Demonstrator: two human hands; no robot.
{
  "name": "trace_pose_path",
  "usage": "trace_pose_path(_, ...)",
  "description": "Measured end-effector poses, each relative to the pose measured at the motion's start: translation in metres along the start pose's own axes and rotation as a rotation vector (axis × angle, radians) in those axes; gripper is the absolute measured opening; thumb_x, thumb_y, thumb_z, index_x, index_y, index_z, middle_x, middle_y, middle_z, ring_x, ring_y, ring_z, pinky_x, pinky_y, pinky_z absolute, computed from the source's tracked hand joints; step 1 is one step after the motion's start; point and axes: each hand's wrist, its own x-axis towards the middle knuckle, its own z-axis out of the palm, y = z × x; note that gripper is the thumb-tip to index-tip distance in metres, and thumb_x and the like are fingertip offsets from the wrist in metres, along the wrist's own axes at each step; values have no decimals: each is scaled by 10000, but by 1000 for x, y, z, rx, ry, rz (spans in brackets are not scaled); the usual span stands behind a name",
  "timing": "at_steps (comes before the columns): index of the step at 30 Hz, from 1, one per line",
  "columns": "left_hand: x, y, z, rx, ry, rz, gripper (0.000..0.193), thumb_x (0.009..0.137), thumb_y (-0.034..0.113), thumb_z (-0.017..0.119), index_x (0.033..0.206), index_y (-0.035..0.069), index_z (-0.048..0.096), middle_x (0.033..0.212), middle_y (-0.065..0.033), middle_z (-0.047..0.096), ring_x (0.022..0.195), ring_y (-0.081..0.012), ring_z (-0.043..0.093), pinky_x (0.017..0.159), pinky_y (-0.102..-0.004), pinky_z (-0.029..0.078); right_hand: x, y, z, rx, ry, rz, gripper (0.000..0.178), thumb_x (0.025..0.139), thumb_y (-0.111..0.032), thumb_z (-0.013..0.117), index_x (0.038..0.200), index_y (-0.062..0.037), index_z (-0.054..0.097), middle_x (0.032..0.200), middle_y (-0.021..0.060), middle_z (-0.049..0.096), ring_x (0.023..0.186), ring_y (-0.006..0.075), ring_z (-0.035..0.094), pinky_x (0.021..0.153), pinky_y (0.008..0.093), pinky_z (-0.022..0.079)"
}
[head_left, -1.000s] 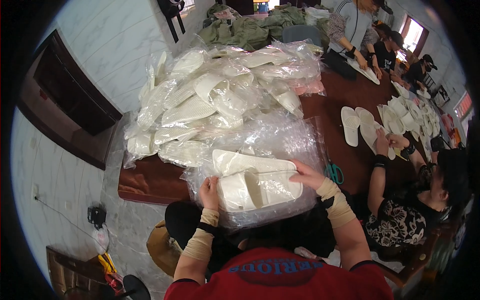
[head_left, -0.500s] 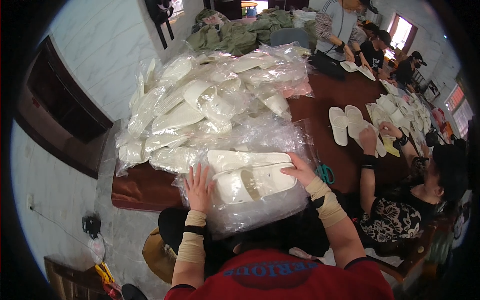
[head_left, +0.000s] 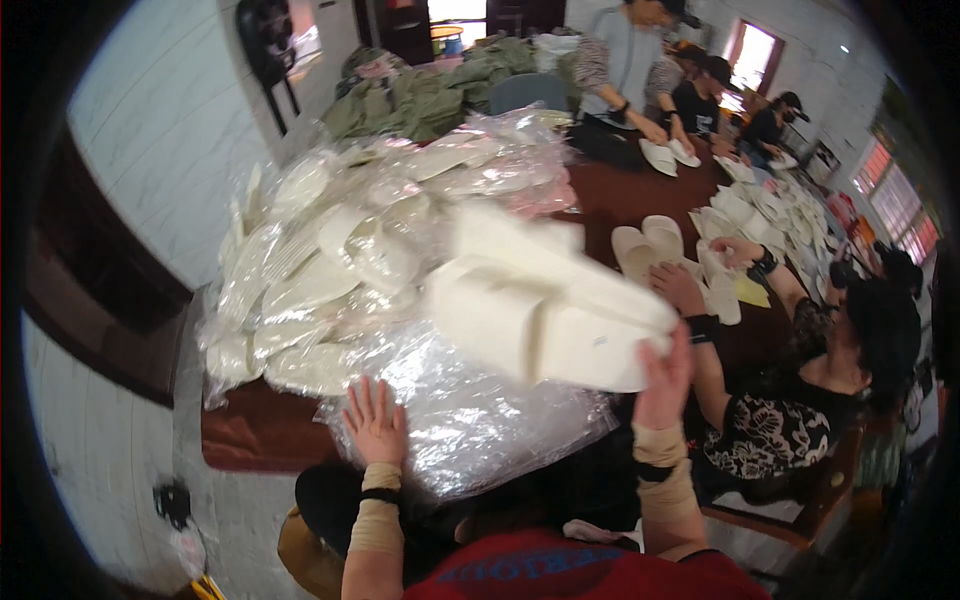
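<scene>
A pair of white slide slippers [head_left: 585, 345] is lifted above the clear plastic bags, blurred by motion. My right hand [head_left: 663, 385] grips the pair at one end, thumb on top; its other fingers are partly hidden. Beneath lies a stack of flat, shiny clear plastic bags [head_left: 490, 425] at the table's near edge. Fingers spread, my left hand [head_left: 375, 425] rests on the left side of that stack and holds nothing. Just beyond sits a heap of white slippers in clear bags [head_left: 335, 260].
On the right, a co-worker's hands [head_left: 685, 288] handle white slippers on the brown table [head_left: 590, 200]. Another pile of white slippers [head_left: 765, 220] lies farther right. A standing person [head_left: 620, 70] works at the far side, near green cloth bundles [head_left: 430, 95].
My right hand has raised the slippers off the bags and swung them to the right. My left hand stays spread at the stack's left side. The whole view has shifted.
</scene>
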Motion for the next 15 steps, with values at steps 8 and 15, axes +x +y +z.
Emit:
trace_pose_path(8, -1, 0, -1, 74, -52, -12, 583, 903, 319, 569, 1456, 221, 415, 1585, -33, 262, 1475, -316, 176, 1150, -563, 160, 0, 131, -34, -230, -264, 276, 374, 869, -139, 713, 1190, -6, 573, 1032, 33, 644, 910, 121, 603, 795, 272, 510)
trace_pose_path(15, -6, -10, -3, 99, 1, -31, 562, 898, 289, 576, 1435, 201, 436, 1577, -43, 275, 1471, -312, 186, 1146, -563, 167, 101, 120, -104, 100, 304, 331, 346, 896, -185, 682, 1177, -6, 592, 1055, 57, 650, 899, 139, 626, 775, 283, 508)
